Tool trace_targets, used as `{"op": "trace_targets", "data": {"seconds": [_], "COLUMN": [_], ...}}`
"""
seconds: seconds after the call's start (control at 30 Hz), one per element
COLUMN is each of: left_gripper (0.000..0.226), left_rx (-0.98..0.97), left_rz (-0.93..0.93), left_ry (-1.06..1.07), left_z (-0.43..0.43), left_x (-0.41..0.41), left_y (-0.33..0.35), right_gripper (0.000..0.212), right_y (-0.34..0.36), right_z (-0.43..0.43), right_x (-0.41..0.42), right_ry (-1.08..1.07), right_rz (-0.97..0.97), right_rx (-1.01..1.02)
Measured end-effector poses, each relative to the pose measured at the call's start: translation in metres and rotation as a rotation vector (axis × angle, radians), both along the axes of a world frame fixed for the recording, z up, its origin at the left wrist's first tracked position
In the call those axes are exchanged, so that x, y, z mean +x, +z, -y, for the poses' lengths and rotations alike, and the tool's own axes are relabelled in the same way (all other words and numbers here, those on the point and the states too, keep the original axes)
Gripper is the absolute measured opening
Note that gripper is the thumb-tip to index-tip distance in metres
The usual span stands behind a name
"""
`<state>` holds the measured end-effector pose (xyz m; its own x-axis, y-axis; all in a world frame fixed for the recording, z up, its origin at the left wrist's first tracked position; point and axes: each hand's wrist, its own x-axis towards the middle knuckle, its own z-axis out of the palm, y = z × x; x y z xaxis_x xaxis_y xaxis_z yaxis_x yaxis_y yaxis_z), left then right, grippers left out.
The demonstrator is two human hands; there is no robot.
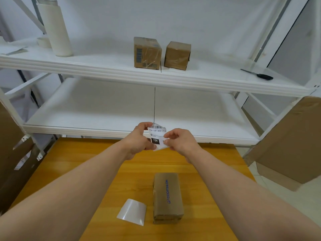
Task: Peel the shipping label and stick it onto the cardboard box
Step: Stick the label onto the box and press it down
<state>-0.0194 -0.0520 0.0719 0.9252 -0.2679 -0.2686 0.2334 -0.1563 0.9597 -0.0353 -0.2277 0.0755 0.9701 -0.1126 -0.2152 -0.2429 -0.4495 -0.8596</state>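
Above a wooden tabletop (pixel 104 171), a left hand (pixel 139 141) and right hand (pixel 180 141) pinch opposite edges of a white printed shipping label (pixel 157 134), held in the air. The brown taped cardboard box (pixel 167 197) waits below beside a glossy backing sheet (pixel 132 211). The curling label could fold and stick to itself.

One view is supplied, taken from head height through a wide-angle lens. It is directed forward and downward across the worktop (pixel 97 171) towards the white shelving (pixel 121 73) behind it. The left hand (pixel 139 141) and the right hand (pixel 180 141) are framed near the centre, at arm's reach from the lens. Straight edges are bowed towards the margins.
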Motion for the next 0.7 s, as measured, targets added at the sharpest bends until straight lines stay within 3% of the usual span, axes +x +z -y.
{"op": "trace_targets", "data": {"seconds": [0.3, 0.7], "left_gripper": [0.077, 0.059], "left_rx": [-0.013, 0.111], "left_rz": [-0.048, -0.208], "left_ry": [-0.051, -0.072], "left_z": [0.009, 0.029], "left_x": [-0.002, -0.018], "left_y": [-0.008, -0.062], "right_gripper": [0.031, 0.065], "right_y": [-0.002, -0.056], "right_z": [0.013, 0.025], "right_x": [-0.008, -0.023], "right_ry": [-0.004, 0.046], "right_rz": [-0.150, -0.205], "right_rx": [0.125, -0.008]}}
